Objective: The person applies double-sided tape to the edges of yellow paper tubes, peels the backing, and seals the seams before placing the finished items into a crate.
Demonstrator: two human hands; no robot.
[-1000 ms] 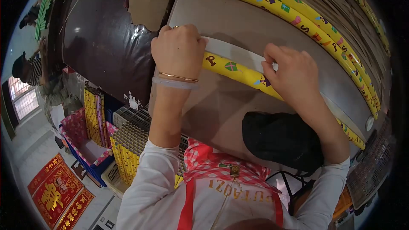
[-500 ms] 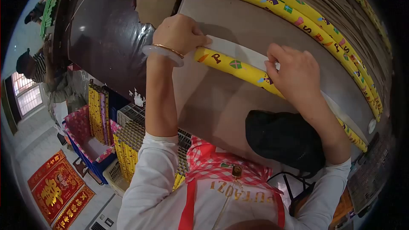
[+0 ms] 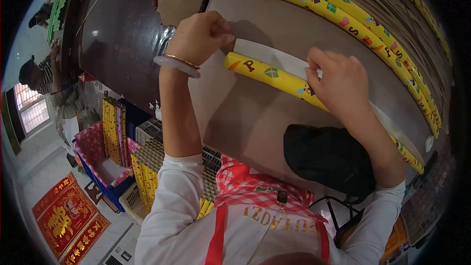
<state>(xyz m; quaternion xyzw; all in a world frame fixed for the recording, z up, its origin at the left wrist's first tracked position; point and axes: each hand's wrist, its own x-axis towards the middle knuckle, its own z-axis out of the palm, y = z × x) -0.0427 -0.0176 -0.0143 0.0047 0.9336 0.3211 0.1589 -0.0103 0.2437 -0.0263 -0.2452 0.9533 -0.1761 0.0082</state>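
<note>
A yellow printed paper tube lies across the table, with a plain white strip along its far side. My left hand is just off the tube's left end, fingers loosely curled and nothing visible in them. It wears a pale bangle and a thin gold-coloured one. My right hand rests over the middle of the tube and strip, thumb and forefinger pinched on a small white thing, mostly hidden. Beyond my right hand, the tube continues to the table's right side.
More yellow printed tubes lie along the table's far side beside thin brown strips. A black cloth item lies near me. Left are a brown sheet-covered surface, a blue crate and stacked tubes. A person is at far left.
My left hand has come off the left end of the white strip and moved slightly left and up. My right hand has barely moved.
</note>
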